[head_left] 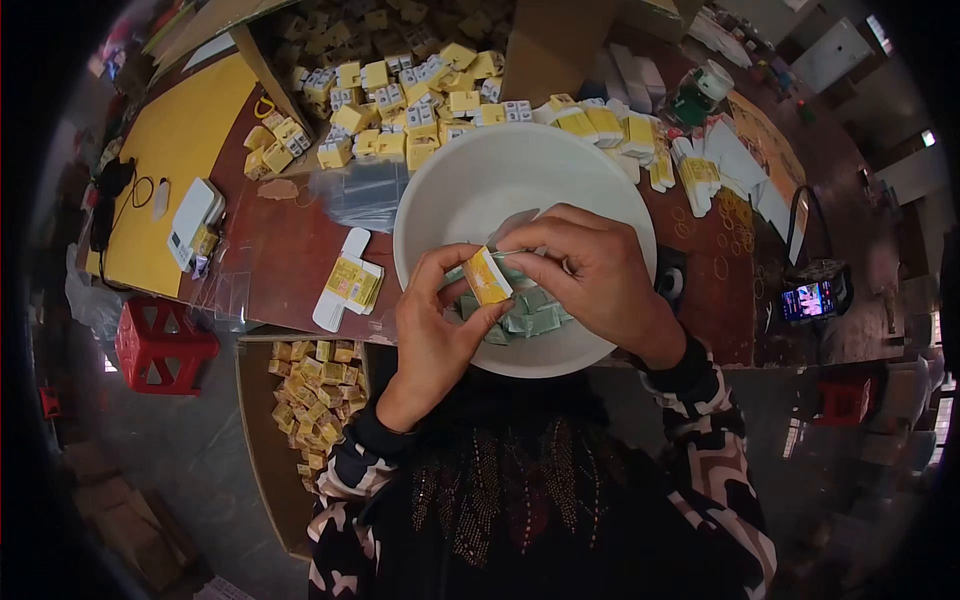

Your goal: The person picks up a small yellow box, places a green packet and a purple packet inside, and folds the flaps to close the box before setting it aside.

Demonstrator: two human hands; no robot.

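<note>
My left hand [440, 325] grips a small yellow box [487, 277] between thumb and fingers, tilted, with a white side toward the right. Close beside the box's upper end, my right hand [585, 265] is closed in a pinch. What sits between those fingertips is too small to make out; a thin greyish piece [515, 222] shows just behind them. Both hands are above a large white basin [440, 180]. Several green wrapped packets [535, 315] lie in the basin, partly hidden by the hands.
Yellow boxes [400, 110] are heaped behind the basin. A carton [250, 430] of yellow boxes stands lower left. Flat box blanks [350, 285] and clear plastic sheets [365, 195] lie left; rubber bands [735, 220], a jar [700, 95] and a lit-screen device [808, 300] are right.
</note>
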